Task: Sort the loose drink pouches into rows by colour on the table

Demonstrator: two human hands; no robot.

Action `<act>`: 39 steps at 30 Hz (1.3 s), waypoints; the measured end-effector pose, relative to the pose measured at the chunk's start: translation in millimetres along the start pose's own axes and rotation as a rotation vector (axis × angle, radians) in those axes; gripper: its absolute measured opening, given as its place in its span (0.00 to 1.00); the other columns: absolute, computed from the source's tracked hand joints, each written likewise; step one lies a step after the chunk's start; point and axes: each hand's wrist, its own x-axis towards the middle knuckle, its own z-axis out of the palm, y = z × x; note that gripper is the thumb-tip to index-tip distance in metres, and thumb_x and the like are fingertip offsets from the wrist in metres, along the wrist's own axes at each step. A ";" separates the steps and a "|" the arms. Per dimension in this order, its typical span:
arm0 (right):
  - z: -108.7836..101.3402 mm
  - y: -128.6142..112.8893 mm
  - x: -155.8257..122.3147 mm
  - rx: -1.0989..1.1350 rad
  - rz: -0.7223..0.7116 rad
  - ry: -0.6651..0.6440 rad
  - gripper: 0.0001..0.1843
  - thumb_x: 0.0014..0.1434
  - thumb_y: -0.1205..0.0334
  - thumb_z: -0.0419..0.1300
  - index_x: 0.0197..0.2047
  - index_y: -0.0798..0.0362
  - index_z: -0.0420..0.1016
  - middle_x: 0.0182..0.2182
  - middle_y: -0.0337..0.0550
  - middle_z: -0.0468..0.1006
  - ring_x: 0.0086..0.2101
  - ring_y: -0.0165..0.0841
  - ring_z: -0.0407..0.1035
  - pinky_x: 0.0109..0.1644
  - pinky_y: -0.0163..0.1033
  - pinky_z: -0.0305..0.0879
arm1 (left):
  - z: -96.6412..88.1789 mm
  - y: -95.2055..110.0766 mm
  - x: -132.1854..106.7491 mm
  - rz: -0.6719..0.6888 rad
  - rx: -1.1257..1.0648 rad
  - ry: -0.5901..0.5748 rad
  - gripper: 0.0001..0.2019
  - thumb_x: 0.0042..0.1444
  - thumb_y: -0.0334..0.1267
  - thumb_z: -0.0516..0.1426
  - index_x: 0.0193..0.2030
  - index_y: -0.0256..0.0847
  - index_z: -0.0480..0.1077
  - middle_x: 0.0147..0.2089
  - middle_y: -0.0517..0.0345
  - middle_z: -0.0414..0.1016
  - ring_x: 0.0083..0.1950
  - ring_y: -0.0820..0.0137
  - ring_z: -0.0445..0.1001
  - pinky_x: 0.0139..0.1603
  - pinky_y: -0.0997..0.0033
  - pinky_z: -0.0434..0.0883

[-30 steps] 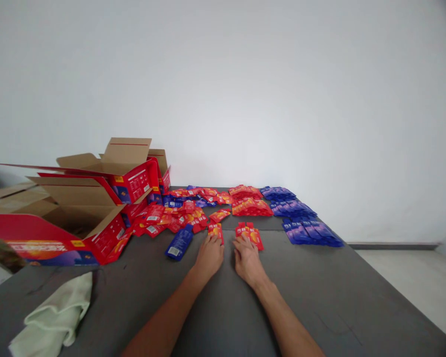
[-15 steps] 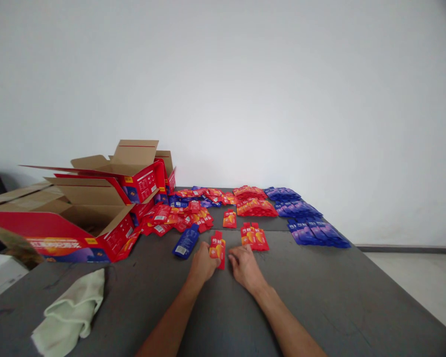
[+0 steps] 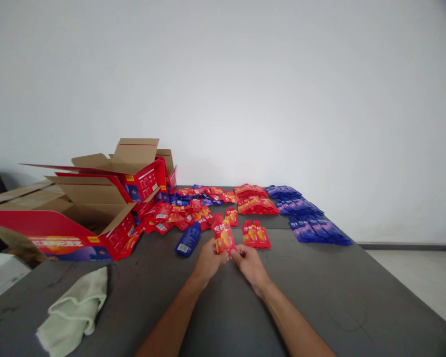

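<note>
A red pouch with orange fruit printed on it (image 3: 224,236) is held up between my hands, its printed front toward me. My left hand (image 3: 210,260) is closed on its lower left edge. Fingers and thumb of my right hand (image 3: 248,263) pinch its lower right corner. Just beyond my right hand, red pouches (image 3: 255,235) lie overlapping on the dark table (image 3: 223,317). Another single red pouch (image 3: 231,216) rests behind the held one. Left of my left hand lies a blue pouch (image 3: 188,240), back side up.
Open red cartons (image 3: 115,238) stand at the left. Beside them is a loose heap of red and blue pouches (image 3: 167,216). Rows of red pouches (image 3: 256,205) and blue pouches (image 3: 315,229) lie at the back right. A pale green cloth (image 3: 76,310) is crumpled at the front left.
The red pouch has been lifted and turned to face me more fully. My right hand, apart from it earlier, has moved left and taken hold of its corner.
</note>
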 end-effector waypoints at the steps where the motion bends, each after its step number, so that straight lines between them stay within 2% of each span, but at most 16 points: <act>1: 0.6 -0.8 -0.8 0.001 0.007 -0.012 0.26 0.55 0.38 0.61 0.31 0.56 0.76 0.27 0.40 0.76 0.28 0.32 0.66 0.32 0.34 0.59 | 0.3 -0.3 0.2 0.015 0.000 0.008 0.16 0.40 0.32 0.65 0.38 0.36 0.70 0.28 0.59 0.77 0.25 0.73 0.72 0.28 0.75 0.68; 5: 2.1 -5.1 -3.1 0.019 0.005 -0.027 0.23 0.56 0.40 0.61 0.31 0.55 0.75 0.27 0.40 0.77 0.29 0.32 0.66 0.33 0.34 0.58 | -1.0 3.7 0.1 0.036 0.004 -0.009 0.16 0.38 0.30 0.64 0.36 0.37 0.69 0.25 0.61 0.75 0.24 0.71 0.72 0.27 0.73 0.68; 8: 0.9 -4.2 -3.1 0.029 -0.011 0.003 0.21 0.56 0.44 0.62 0.27 0.55 0.74 0.24 0.38 0.74 0.26 0.30 0.63 0.31 0.33 0.55 | -4.4 9.1 -0.2 0.047 0.033 -0.015 0.14 0.41 0.35 0.65 0.36 0.37 0.70 0.29 0.58 0.77 0.28 0.69 0.74 0.31 0.72 0.69; 10: 0.0 -1.2 -3.1 0.002 0.012 0.030 0.20 0.55 0.46 0.63 0.25 0.55 0.73 0.21 0.35 0.70 0.23 0.27 0.58 0.28 0.32 0.51 | -8.2 10.6 0.9 0.090 0.068 0.058 0.12 0.48 0.43 0.63 0.34 0.37 0.71 0.31 0.58 0.77 0.31 0.70 0.74 0.33 0.73 0.68; 12: 0.0 1.2 -3.7 -0.024 0.053 0.025 0.19 0.54 0.47 0.62 0.24 0.55 0.73 0.18 0.34 0.67 0.22 0.26 0.54 0.27 0.32 0.48 | -13.1 9.4 3.1 0.139 0.120 0.164 0.15 0.53 0.49 0.60 0.32 0.37 0.71 0.30 0.59 0.76 0.31 0.71 0.72 0.33 0.75 0.66; 15: 2.1 -1.1 -5.7 -0.053 0.096 0.002 0.19 0.53 0.47 0.63 0.23 0.55 0.72 0.17 0.33 0.65 0.21 0.26 0.53 0.26 0.32 0.47 | -19.6 4.6 5.7 0.173 0.204 0.246 0.18 0.55 0.52 0.57 0.29 0.37 0.71 0.27 0.62 0.71 0.29 0.73 0.67 0.30 0.76 0.62; 18: 4.4 -9.3 -7.0 -0.056 0.023 0.021 0.21 0.55 0.44 0.63 0.25 0.55 0.72 0.20 0.34 0.68 0.24 0.28 0.58 0.28 0.33 0.51 | -21.0 0.9 5.3 0.175 0.245 0.230 0.17 0.56 0.51 0.56 0.28 0.37 0.70 0.25 0.63 0.69 0.28 0.74 0.65 0.29 0.76 0.60; 22: 3.6 -12.8 -5.0 0.038 -0.069 0.129 0.23 0.58 0.41 0.61 0.32 0.55 0.75 0.26 0.37 0.72 0.28 0.30 0.62 0.33 0.33 0.57 | -15.0 0.4 2.5 0.149 0.273 0.163 0.15 0.55 0.48 0.56 0.25 0.39 0.67 0.24 0.64 0.68 0.27 0.74 0.64 0.28 0.76 0.59; 25: 2.6 -7.2 -2.9 0.124 -0.053 0.183 0.23 0.56 0.41 0.63 0.29 0.55 0.73 0.25 0.37 0.70 0.27 0.29 0.59 0.32 0.33 0.56 | -9.4 2.6 1.3 0.137 0.271 0.133 0.15 0.55 0.46 0.56 0.23 0.40 0.63 0.23 0.66 0.63 0.26 0.76 0.61 0.28 0.76 0.57; 30: 5.0 -1.3 -1.0 0.299 -0.012 0.164 0.22 0.54 0.42 0.65 0.27 0.54 0.70 0.23 0.35 0.69 0.25 0.28 0.58 0.31 0.33 0.56 | -6.8 6.9 0.7 0.126 0.174 0.092 0.16 0.55 0.49 0.56 0.24 0.40 0.62 0.23 0.67 0.63 0.26 0.76 0.60 0.28 0.76 0.58; 34: 5.6 -1.8 -0.5 0.296 0.020 0.176 0.22 0.54 0.41 0.65 0.27 0.54 0.71 0.24 0.36 0.71 0.25 0.29 0.59 0.30 0.33 0.56 | -8.3 4.7 1.6 0.105 0.132 0.086 0.17 0.52 0.52 0.59 0.26 0.39 0.66 0.24 0.65 0.67 0.26 0.75 0.63 0.29 0.76 0.60; 39: 6.9 -1.9 -1.5 0.304 0.042 0.170 0.23 0.54 0.41 0.65 0.27 0.54 0.70 0.23 0.36 0.70 0.24 0.28 0.59 0.29 0.33 0.56 | -6.7 1.4 2.1 0.042 0.035 0.105 0.19 0.49 0.53 0.61 0.25 0.39 0.65 0.24 0.65 0.67 0.26 0.76 0.65 0.28 0.76 0.62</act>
